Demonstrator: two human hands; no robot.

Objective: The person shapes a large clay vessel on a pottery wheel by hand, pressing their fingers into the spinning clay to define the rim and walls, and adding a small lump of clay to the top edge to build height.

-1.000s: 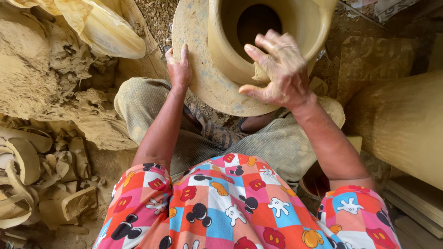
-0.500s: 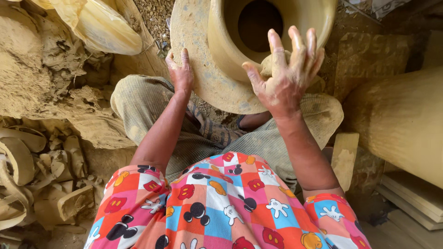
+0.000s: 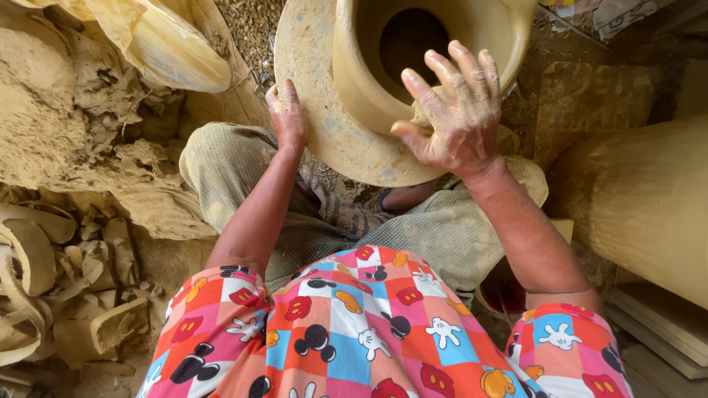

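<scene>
A tan clay pot (image 3: 369,81) with a dark round opening stands on a round clay-coated wheel disc (image 3: 317,110) in front of me. My left hand (image 3: 286,118) rests flat on the disc's left rim, fingers together. My right hand (image 3: 451,110) presses against the pot's outer wall on the near right side, fingers spread upward, with a lump of wet clay (image 3: 422,112) under the palm. Both forearms reach out over my lap, which is covered by a colourful checked shirt and striped trousers.
A big mound of raw clay (image 3: 66,110) lies at left, partly under yellow plastic sheet (image 3: 162,44). Broken clay shards (image 3: 44,280) are piled at lower left. A large tan cylinder (image 3: 641,199) lies at right, with wooden boards (image 3: 664,317) below it.
My right hand has opened from a curled grip on the pot's wall to spread fingers and has shifted slightly. The left hand stays on the disc's rim.
</scene>
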